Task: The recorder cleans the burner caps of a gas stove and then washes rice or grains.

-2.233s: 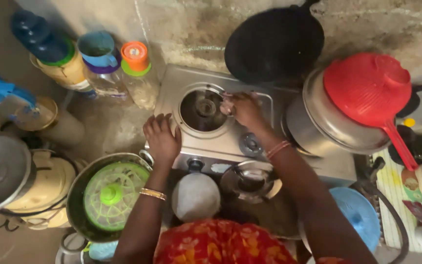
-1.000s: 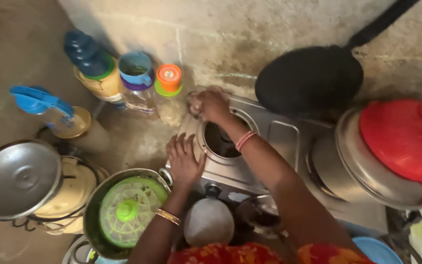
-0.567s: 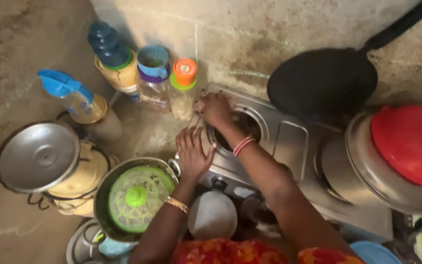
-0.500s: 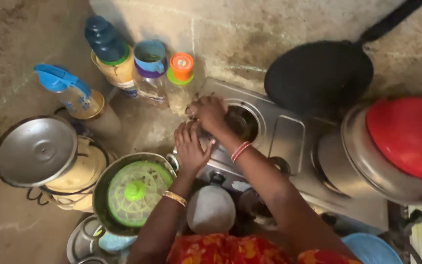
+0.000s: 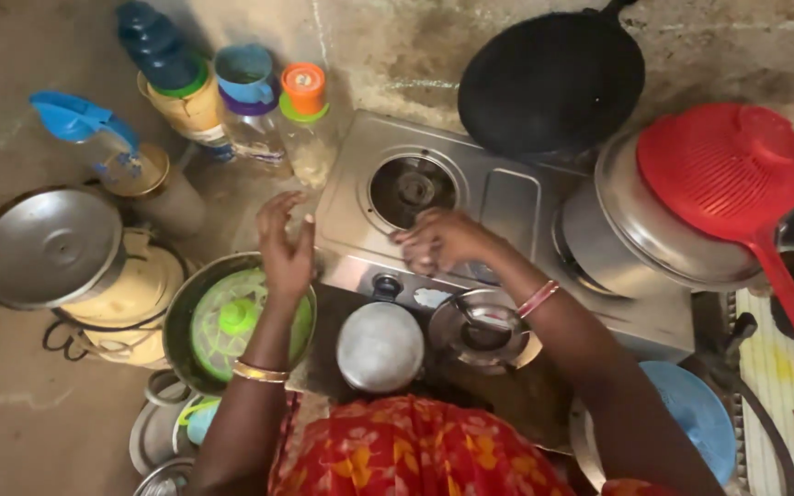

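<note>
Stove (image 5: pixel 507 197), a steel two-burner top, sits past the small steel lid (image 5: pixel 380 346) and the little pan (image 5: pixel 484 331) nearest me, and my right hand (image 5: pixel 438 241) rests loosely curled on its front edge, just below the bare left burner (image 5: pixel 413 188); whether it pinches anything I cannot tell. My left hand (image 5: pixel 287 243) hovers open with fingers spread above the stove's left edge, over the rim of the bowl with the green strainer (image 5: pixel 236 321). Farther off, jars (image 5: pixel 245 92) crowd the left corner, while a black pan (image 5: pixel 549 83) and a big pot under a red colander (image 5: pixel 723 174) fill the back and right, leaving only the left burner open.
</note>
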